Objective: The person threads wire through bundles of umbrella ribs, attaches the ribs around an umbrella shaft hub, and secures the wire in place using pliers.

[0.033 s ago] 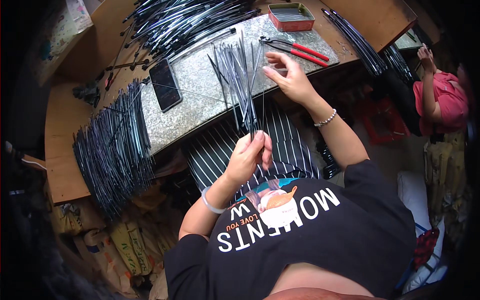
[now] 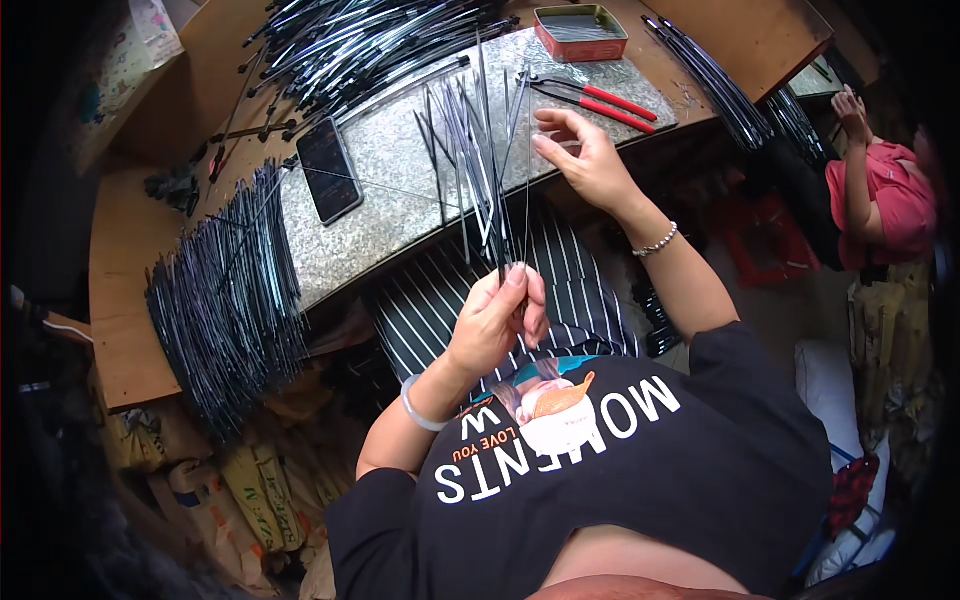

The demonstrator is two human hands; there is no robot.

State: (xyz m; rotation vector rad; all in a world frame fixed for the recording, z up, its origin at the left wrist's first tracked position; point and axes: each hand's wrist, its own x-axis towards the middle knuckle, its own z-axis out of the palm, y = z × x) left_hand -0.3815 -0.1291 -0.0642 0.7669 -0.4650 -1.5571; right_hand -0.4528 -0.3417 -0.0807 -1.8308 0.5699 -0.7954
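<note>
My left hand [image 2: 503, 308] is closed around the lower end of a bundle of long, thin, dark glossy strips [image 2: 487, 185]. The strips fan out upward, away from me, over the front edge of the grey speckled slab [image 2: 395, 215]. A fine wire-like line [image 2: 528, 195] rises from the left hand along the bundle's right side. Its upper part passes close to the fingertips of my right hand [image 2: 588, 155]. That hand hovers right of the bundle, fingers curved and the thumb apart from them. Beyond it lie red-handled pliers [image 2: 610, 108] on the slab.
A phone [image 2: 330, 172] lies left on the slab. Piles of dark strips sit at the left [image 2: 232, 300] and the back [image 2: 370, 45]. A red tin [image 2: 582, 48] holding thin pieces stands at the back right. Another person [image 2: 880, 200] sits at the far right.
The strips in my left hand have shifted and spread differently, with one now reaching further up. My right hand has moved very slightly right and down.
</note>
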